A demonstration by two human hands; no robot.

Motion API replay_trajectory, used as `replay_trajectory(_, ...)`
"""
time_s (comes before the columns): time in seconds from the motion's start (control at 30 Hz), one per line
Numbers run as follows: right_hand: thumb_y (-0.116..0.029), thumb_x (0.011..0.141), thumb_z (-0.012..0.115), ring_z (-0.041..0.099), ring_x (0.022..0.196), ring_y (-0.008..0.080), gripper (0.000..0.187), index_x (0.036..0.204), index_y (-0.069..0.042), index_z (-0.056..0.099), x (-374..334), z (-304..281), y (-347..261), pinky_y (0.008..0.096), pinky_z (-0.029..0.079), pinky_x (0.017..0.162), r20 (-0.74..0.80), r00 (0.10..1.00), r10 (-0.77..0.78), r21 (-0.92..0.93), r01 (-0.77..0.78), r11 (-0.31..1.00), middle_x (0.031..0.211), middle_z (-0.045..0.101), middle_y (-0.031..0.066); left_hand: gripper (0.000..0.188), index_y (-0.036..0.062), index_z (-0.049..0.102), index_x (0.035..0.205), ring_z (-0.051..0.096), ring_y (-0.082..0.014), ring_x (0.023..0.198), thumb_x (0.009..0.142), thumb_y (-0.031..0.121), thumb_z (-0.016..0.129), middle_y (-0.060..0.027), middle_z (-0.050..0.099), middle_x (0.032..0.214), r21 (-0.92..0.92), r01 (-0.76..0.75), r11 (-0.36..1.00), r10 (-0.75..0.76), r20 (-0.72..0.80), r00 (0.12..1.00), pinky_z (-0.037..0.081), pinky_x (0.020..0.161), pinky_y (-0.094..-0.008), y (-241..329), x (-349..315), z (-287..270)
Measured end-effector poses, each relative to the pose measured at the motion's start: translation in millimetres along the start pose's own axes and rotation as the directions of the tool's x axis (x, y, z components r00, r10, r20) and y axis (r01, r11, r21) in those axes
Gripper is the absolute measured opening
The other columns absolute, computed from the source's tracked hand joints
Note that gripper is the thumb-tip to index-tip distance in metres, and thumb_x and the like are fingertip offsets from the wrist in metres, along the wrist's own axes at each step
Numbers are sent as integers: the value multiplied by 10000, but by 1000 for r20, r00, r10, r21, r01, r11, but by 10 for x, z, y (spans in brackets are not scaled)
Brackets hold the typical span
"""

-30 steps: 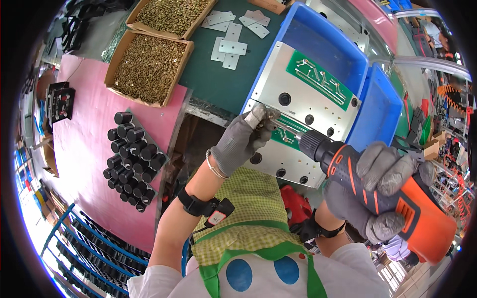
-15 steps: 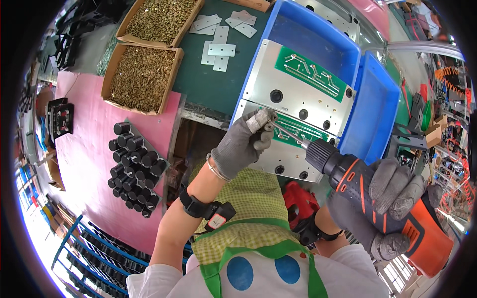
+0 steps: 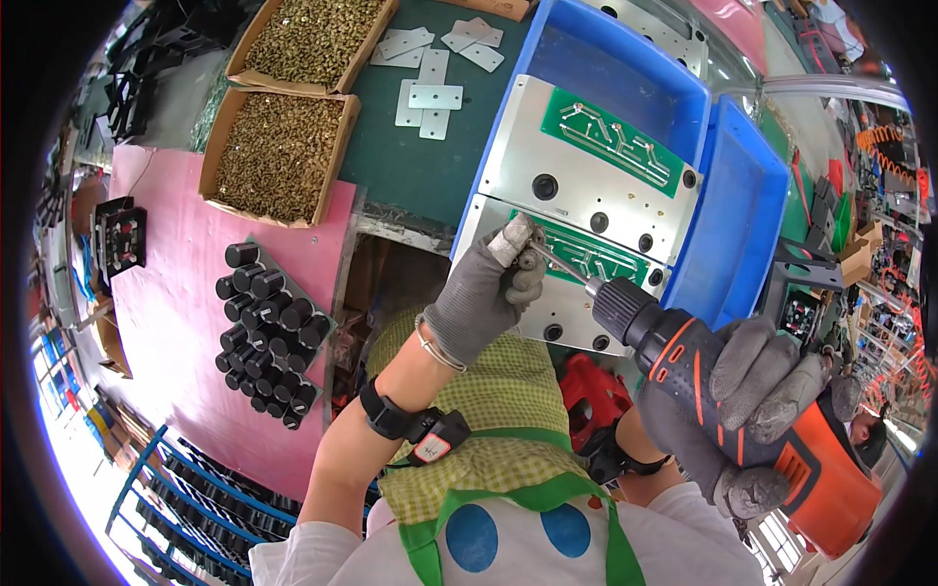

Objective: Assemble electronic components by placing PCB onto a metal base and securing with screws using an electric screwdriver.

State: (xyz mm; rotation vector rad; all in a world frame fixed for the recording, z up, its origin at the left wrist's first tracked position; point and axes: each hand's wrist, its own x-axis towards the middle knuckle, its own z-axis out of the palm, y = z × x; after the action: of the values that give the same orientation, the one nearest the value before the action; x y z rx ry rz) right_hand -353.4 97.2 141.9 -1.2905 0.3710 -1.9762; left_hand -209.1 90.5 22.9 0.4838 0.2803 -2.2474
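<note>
My gloved right hand (image 3: 762, 381) is wrapped round the grip of an orange and black power drill (image 3: 674, 347), which points to the upper left. At the tip of its long bit (image 3: 567, 265), the fingers of my gloved left hand (image 3: 479, 293) are pinched together. Whatever small piece they hold is too small to name. Below the bit lies a silver metal panel (image 3: 576, 311) with a green circuit board (image 3: 616, 262), partly covered by my left hand and the drill. A second such panel (image 3: 513, 146), with its own green board (image 3: 598, 145), lies just beyond it.
Both panels rest across a blue bin (image 3: 635, 63), and another blue bin (image 3: 747, 195) stands to its right. Left of them are flat metal plates (image 3: 436, 97) and two cardboard boxes of small brass-coloured parts (image 3: 278, 156). Several black cylinders (image 3: 264, 313) stand on the pink surface (image 3: 176, 391).
The drill and my right hand have shifted slightly left. My left hand has moved a little left with the bit's tip, its fingers still pinched.
</note>
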Motion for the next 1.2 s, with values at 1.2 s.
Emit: replay_trajectory(1.2,-156,692,734,588,694,199,204,736,-30,579,55,-87,561,280,486,618,95,763,639,-514,-512,688,730,593,118,113,45,590,919,474,-49,538,851,136,584,1,557,710,529,-63,846,239,-272,932,373,430,-194,-21,-152,-409)
